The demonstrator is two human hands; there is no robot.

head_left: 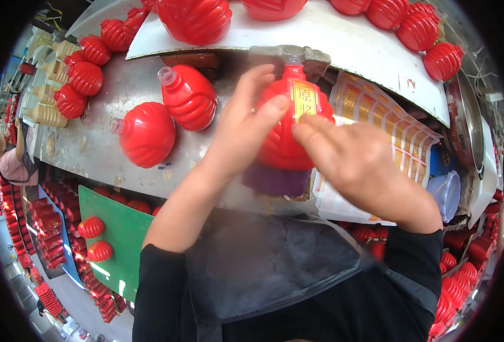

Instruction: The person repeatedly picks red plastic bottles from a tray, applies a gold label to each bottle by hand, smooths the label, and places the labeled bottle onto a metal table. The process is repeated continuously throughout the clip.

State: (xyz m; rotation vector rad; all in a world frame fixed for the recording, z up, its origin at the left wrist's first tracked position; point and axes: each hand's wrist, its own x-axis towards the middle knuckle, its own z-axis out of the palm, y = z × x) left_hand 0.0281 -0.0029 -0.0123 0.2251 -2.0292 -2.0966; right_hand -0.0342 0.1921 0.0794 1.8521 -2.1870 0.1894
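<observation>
A red ribbed lantern-shaped bottle [283, 145] stands upright on the metal table [92, 142] in front of me, with a gold label [304, 98] on its front. My left hand [246, 122] grips the bottle's left side. The fingers of my right hand [357, 162] press flat against the label and the bottle's right side. A purple pad [275, 181] lies under the bottle.
Two unlabelled red bottles [146, 134] [189, 96] lie to the left on the table. A sheet of gold labels [389, 128] lies to the right. More red bottles [420, 25] stand on a white board behind. Another person [9, 159] is at far left.
</observation>
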